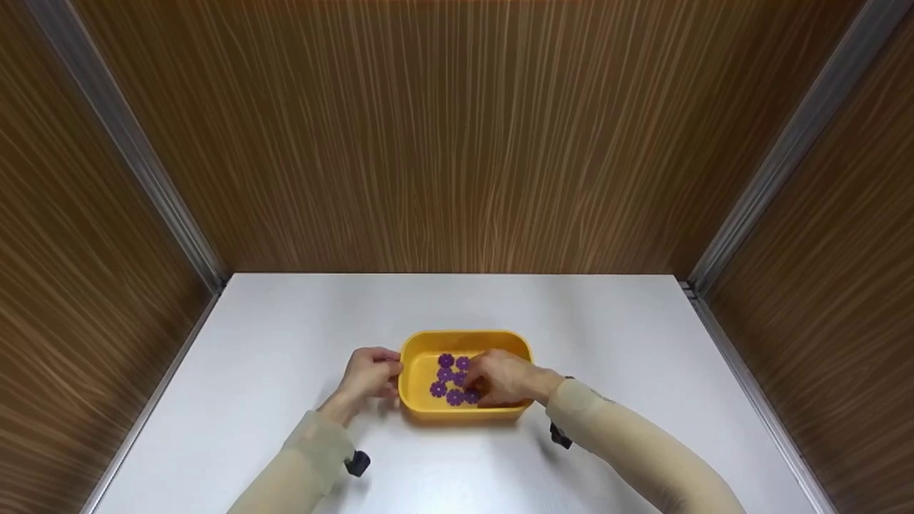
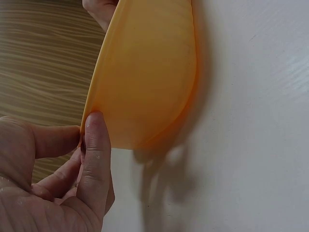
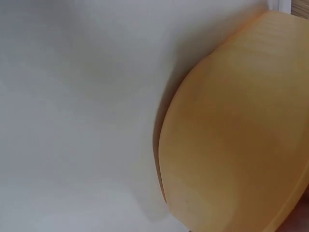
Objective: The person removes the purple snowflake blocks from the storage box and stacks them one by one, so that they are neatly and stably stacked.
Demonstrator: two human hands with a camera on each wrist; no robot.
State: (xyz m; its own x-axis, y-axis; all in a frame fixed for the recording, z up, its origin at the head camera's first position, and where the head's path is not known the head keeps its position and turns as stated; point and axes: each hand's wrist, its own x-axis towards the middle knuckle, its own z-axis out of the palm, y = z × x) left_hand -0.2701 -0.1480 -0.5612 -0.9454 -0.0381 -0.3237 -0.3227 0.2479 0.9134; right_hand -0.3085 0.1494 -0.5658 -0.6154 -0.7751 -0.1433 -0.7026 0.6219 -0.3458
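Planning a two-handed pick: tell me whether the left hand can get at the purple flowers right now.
Probably not: the left hand pinches the yellow tub by its rim, and the purple flowers lie farther inside. Letting go should leave it a way in from above.

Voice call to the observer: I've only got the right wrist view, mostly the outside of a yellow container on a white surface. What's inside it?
Observer: Purple flower-shaped pieces lie spread on the floor of the yellow container.
Operator: Anything touching its left end?
Observer: Yes, the left hand pinches it there.
Operator: And the other one?
Observer: The right hand reaches inside with its fingers down by the pieces; whether it grips one is hidden.
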